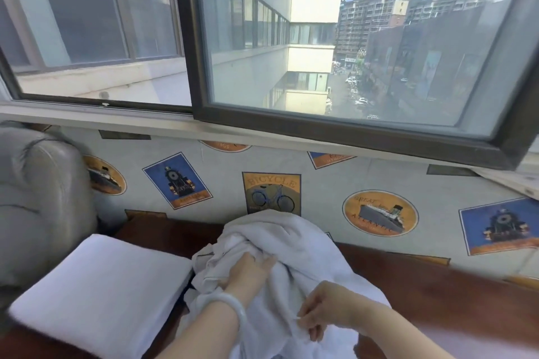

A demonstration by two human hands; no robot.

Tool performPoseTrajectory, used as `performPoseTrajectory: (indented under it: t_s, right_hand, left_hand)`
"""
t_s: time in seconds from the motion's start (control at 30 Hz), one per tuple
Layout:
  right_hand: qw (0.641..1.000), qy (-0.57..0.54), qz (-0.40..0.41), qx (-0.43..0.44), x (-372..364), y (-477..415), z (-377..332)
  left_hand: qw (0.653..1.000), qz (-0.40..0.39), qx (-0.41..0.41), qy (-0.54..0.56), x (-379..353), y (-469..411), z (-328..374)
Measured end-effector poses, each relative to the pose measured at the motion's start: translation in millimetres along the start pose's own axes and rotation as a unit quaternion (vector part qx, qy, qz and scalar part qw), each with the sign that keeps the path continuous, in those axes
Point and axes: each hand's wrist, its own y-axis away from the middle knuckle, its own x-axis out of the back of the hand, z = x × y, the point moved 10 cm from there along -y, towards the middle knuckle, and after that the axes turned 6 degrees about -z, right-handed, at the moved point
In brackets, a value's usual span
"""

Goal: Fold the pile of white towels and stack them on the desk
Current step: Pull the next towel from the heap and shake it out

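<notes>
Left hand [250, 269], pale bracelet [230, 304] on the wrist, is reaching over the crumpled towel [291, 245] in the middle of the dark wooden counter [437, 294]. Its fingertips are tucked into a fold, so I cannot tell if it grips. Right hand [323, 309] is nearer, fingers curled and pinching the towel's near edge. A folded towel [99, 294] lies flat just to the left, beside the heap.

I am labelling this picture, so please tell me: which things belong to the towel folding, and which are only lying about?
Job: crumpled towels, folded towel stack, desk, left hand, right hand.
Just there: grey padded furniture, window, poster wallpaper.
</notes>
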Motion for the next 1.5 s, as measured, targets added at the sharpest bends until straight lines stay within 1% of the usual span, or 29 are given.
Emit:
performPoseTrajectory:
  t_s: [0.03, 0.07, 0.13, 0.17, 0.2, 0.27, 0.33, 0.4, 0.47, 0.53, 0.57, 0.67, 0.73, 0.77, 0.83, 0.87, 0.9, 0.93, 0.97, 1.0, 1.03, 1.1, 1.17, 1.23, 1.3, 1.37, 1.43, 1.47, 1.5]
  right_hand:
    - [0.999, 0.0, 0.038, 0.005, 8, -4, 4]
    - [0.993, 0.021, 0.113, 0.008, 25, -9, 9]
    - [0.956, 0.088, 0.28, -0.008, 60, -7, 13]
    - [0.941, 0.096, 0.324, -0.029, 69, -6, 17]
    - [0.937, 0.092, 0.331, -0.058, 74, -12, 26]
    - [0.944, 0.078, 0.298, -0.122, 74, -28, 45]
    - [0.946, 0.063, 0.282, -0.148, 76, -36, 54]
    - [0.942, 0.039, 0.313, -0.111, 87, -36, 50]
    - [0.936, -0.033, 0.348, -0.048, 102, -30, 36]
    - [0.924, -0.082, 0.373, 0.003, 115, -11, 14]
    - [0.918, -0.082, 0.388, 0.026, 124, 2, 0]
    - [0.893, -0.034, 0.439, 0.089, 152, 55, -56]
    - [0.868, -0.039, 0.471, 0.152, 171, 101, -97]
    - [0.85, -0.049, 0.487, 0.192, 179, 129, -119]
    - [0.821, -0.058, 0.508, 0.253, 190, 194, -157]
    - [0.817, -0.06, 0.505, 0.272, 191, 225, -170]
    - [0.823, -0.057, 0.49, 0.281, 187, 253, -176]
    - [0.84, -0.05, 0.463, 0.279, 180, 277, -175]
    - [0.866, -0.033, 0.427, 0.26, 169, 292, -165]
    - [0.895, -0.014, 0.382, 0.227, 157, 300, -148]
    - [0.925, 0.002, 0.334, 0.183, 140, 301, -123]
    - [0.969, 0.032, 0.233, 0.07, 98, 287, -56]
    - [0.984, 0.059, 0.166, -0.033, 55, 274, 18]
    - [0.985, 0.051, 0.14, -0.084, 18, 267, 81]
    - [0.984, 0.005, 0.152, -0.093, -8, 270, 129]
    - [0.978, -0.064, 0.187, -0.067, -24, 281, 160]
    - [0.962, -0.125, 0.24, -0.039, -21, 304, 182]
    - [0.95, -0.156, 0.27, -0.022, -14, 320, 190]
    - [0.934, -0.195, 0.299, 0.005, -4, 338, 194]
  left_hand:
    - [0.999, -0.012, 0.008, -0.052, -5, 3, 5]
    - [0.995, -0.022, 0.007, -0.102, -11, 5, 10]
    - [0.99, -0.027, -0.008, -0.141, -21, 3, 16]
    - [0.989, -0.024, -0.018, -0.147, -22, 2, 18]
    - [0.99, -0.022, -0.025, -0.138, -22, -1, 19]
    - [0.994, -0.015, -0.045, -0.095, -19, -9, 19]
    - [0.998, -0.015, -0.05, -0.038, -13, -14, 16]
    - [0.998, -0.002, -0.051, 0.023, -5, -16, 13]
    - [0.997, 0.014, -0.054, 0.052, 3, -15, 14]
    - [0.998, 0.016, -0.056, 0.028, 4, -14, 20]
    - [0.998, 0.011, -0.06, 0.008, 4, -11, 28]
    - [0.992, -0.048, -0.067, -0.092, -6, 5, 56]
    - [0.984, -0.055, -0.055, -0.161, -5, 22, 72]
    - [0.985, -0.042, -0.051, -0.158, 0, 35, 82]
    - [0.993, -0.027, -0.065, -0.097, 6, 65, 103]
    - [0.995, -0.03, -0.085, -0.039, 6, 81, 114]
    - [0.992, -0.045, -0.113, 0.035, 3, 100, 126]
    - [0.979, -0.075, -0.137, 0.129, -3, 121, 135]
    - [0.952, -0.129, -0.154, 0.23, -17, 145, 144]
    - [0.914, -0.197, -0.162, 0.315, -36, 168, 151]
    - [0.877, -0.263, -0.158, 0.37, -58, 188, 155]
    - [0.822, -0.36, -0.121, 0.424, -107, 220, 149]
    - [0.784, -0.409, -0.07, 0.462, -155, 246, 132]
    - [0.767, -0.421, -0.05, 0.481, -198, 263, 109]
    - [0.763, -0.401, -0.04, 0.506, -230, 270, 84]
    - [0.777, -0.351, -0.025, 0.522, -252, 270, 62]
    - [0.787, -0.302, -0.005, 0.538, -264, 274, 50]
    - [0.781, -0.276, 0.008, 0.56, -267, 276, 49]
    - [0.767, -0.248, 0.022, 0.591, -268, 278, 50]
